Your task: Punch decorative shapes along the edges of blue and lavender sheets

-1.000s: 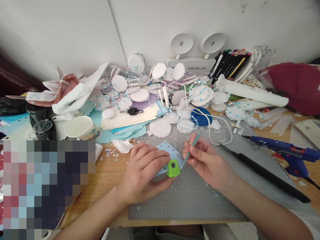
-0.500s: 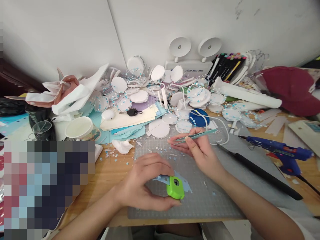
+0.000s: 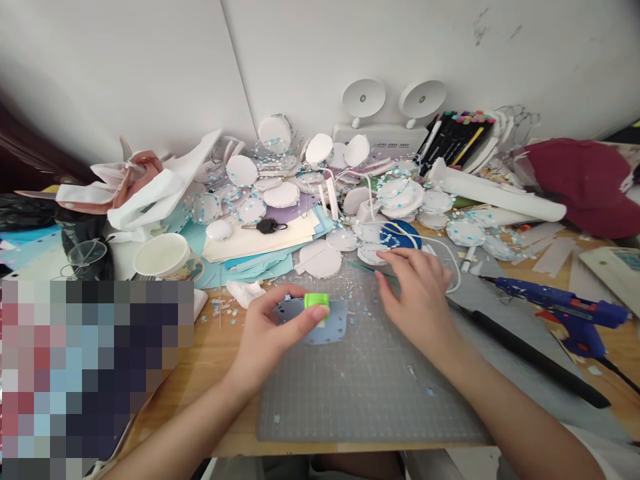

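Observation:
My left hand (image 3: 273,330) is closed around a small lime-green craft punch (image 3: 317,300), thumb on its near side. A light-blue piece of paper (image 3: 333,330) with punched holes along its edge reaches out below and beside the punch. Whether the paper sits in the punch's slot is hidden. My right hand (image 3: 415,280) is over the mat with thumb and fingers apart. Beneath it, partly covered, teal tweezers (image 3: 367,268) lie at the far part of the grey cutting mat (image 3: 350,400).
White discs (image 3: 323,259) wound with blue-dotted strands are heaped at the back. A blue glue gun (image 3: 560,300) and a long black-handled tool (image 3: 535,360) lie at the right. A paper cup (image 3: 163,257) stands left, near stacked coloured paper (image 3: 260,263).
My right hand has let go of the tweezers on the mat. My left hand has carried the punch and paper away from me and leftward, turning the punch.

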Demonstrator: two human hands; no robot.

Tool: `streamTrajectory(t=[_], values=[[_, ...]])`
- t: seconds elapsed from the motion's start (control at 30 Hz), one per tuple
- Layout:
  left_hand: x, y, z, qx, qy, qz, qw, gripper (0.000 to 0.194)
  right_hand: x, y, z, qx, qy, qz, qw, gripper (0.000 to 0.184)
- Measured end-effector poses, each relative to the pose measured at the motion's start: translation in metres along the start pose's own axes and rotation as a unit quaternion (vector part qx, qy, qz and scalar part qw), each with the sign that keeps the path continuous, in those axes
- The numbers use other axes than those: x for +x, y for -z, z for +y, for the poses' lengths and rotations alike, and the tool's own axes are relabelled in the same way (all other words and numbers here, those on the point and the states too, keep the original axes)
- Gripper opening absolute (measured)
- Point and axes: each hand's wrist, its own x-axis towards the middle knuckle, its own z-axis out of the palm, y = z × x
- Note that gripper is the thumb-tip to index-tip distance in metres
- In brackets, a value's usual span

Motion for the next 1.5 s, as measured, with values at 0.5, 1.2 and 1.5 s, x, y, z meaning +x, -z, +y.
streamTrajectory(t=[0.5, 1.2, 1.5], values=[[-0.005, -0.009, -0.003, 0.111, -0.038, -0.144, 0.983, 0.030, -0.016, 0.013, -0.037, 0.546, -0.110, -0.214, 0.802, 0.026], [-0.009, -0.006, 0.000, 0.217, -0.200, -0.076, 0.953, 0.019, -0.005, 0.015, -0.028, 0.628, -0.223, -0.313, 0.676, 0.036], [-0.009, -0.006, -0.003, 0.226, -0.232, -0.075, 0.943, 0.017, -0.006, 0.012, -0.021, 0.643, -0.246, -0.352, 0.634, 0.036]])
